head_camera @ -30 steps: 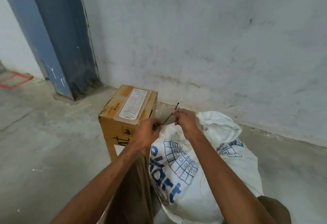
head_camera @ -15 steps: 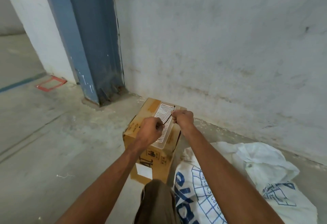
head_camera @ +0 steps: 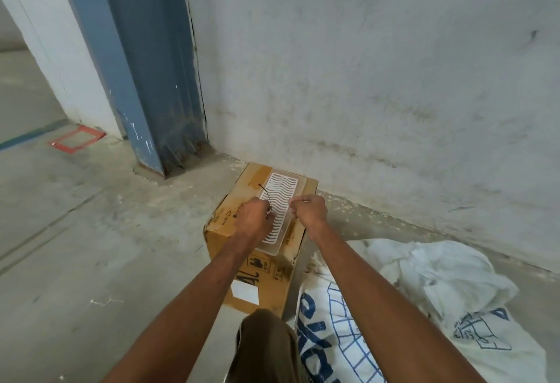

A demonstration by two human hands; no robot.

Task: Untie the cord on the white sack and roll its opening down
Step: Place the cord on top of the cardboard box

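Note:
The white sack (head_camera: 424, 307) with blue print lies on the floor at the lower right, its top crumpled and loose by the wall. A thin black cord (head_camera: 264, 192) is off the sack. My left hand (head_camera: 253, 216) pinches it above the cardboard box (head_camera: 263, 273), with one end sticking up to the left. My right hand (head_camera: 309, 210) hovers a little to the right over the box with its fingers curled; nothing shows in it. Both hands are well clear of the sack.
On top of the box lies a white tray (head_camera: 280, 207) with a wavy pattern. A blue steel column (head_camera: 145, 64) stands at the back left against the grey wall (head_camera: 378, 64). My knee in brown trousers (head_camera: 266, 349) sits at the bottom centre.
My hands carried the cord away from the sack to above the box. The right hand let go of its end and moved apart; the cord stays in my left hand.

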